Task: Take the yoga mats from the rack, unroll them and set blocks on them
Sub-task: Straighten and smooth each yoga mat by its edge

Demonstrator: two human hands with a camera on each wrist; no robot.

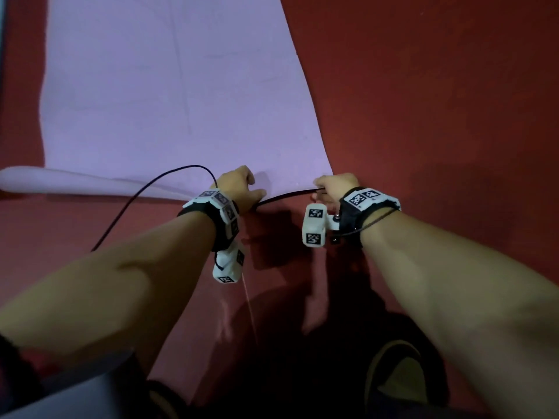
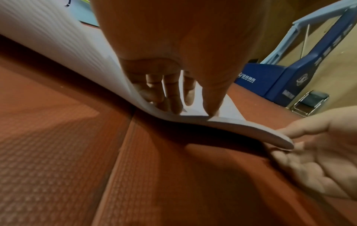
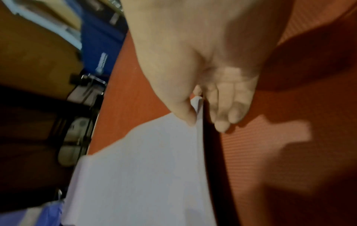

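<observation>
Left hand (image 1: 239, 189) pinched lilac yoga mat (image 1: 169, 95) near edge | right hand (image 1: 335, 189) pinched its 4 o'clock corner | mat lay on red floor (image 1: 438, 101), 8 o'clock corner curled

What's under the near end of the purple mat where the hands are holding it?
Under the lifted near edge of the purple mat lies red floor in shadow, plus the right hand fingers beneath its corner. Whatever lies under the flat part is covered.

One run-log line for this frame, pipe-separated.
stage: flattening mat | mat: unrolled on red floor, near edge lifted | left hand: pinches near edge | right hand: pinches near corner | blocks: none in view
</observation>
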